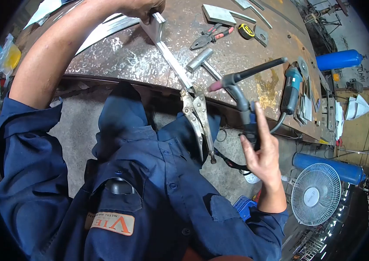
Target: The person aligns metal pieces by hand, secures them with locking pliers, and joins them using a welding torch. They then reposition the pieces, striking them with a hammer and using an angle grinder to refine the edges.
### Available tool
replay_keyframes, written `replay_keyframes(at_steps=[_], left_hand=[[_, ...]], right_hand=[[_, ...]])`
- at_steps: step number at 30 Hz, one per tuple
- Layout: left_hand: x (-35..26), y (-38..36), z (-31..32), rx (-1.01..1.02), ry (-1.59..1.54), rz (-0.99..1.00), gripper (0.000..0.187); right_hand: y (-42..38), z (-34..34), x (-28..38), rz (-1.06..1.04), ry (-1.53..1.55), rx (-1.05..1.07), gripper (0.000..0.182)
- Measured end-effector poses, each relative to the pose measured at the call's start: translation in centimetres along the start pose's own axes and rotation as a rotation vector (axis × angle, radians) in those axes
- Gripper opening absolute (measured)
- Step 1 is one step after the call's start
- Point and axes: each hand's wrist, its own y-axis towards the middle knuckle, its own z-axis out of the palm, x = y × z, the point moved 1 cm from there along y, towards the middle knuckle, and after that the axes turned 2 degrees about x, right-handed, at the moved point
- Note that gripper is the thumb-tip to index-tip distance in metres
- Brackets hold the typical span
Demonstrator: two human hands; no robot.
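Observation:
My right hand (pixel 265 158) is closed round the handle of a TIG welding torch (pixel 242 98), with the index finger stretched along it. The torch's pink nozzle (pixel 215 86) points left, over the table's front edge. At the top, my left hand (pixel 143 8) is closed on an upright metal plate (pixel 153 31); its fingertips are partly hidden. From the plate a narrow metal bar (pixel 173 64) runs to the table edge. Locking pliers (pixel 196 111) are clamped at the bar's near end, their handles hanging over the edge.
On the worn table (pixel 123 65) lie a hammer (pixel 199 60), combination pliers (pixel 210 38), a tape measure (pixel 246 31) and metal pieces (pixel 219 15). An angle grinder (pixel 291 89) lies at right. Beyond stand a fan (pixel 316 194) and blue cylinders (pixel 339 60).

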Motion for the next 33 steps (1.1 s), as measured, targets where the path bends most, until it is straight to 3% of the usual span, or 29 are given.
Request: replay_keyframes(at_steps=[3, 12, 33], left_hand=[[-0.1, -0.2, -0.1, -0.018, -0.032, 0.017, 0.021], [-0.5, 0.0, -0.3, -0.002, 0.057, 0.001, 0.025], [-0.2, 0.1, 0.0, -0.009, 0.013, 0.013, 0.026]], right_hand=[[1.2, 1.7, 0.9, -0.126, -0.079, -0.049, 0.082], [1.9, 3.3, 0.5, -0.049, -0.060, 0.033, 0.088], [2.2, 3.8, 0.5, -0.083, -0.033, 0.037, 0.088]])
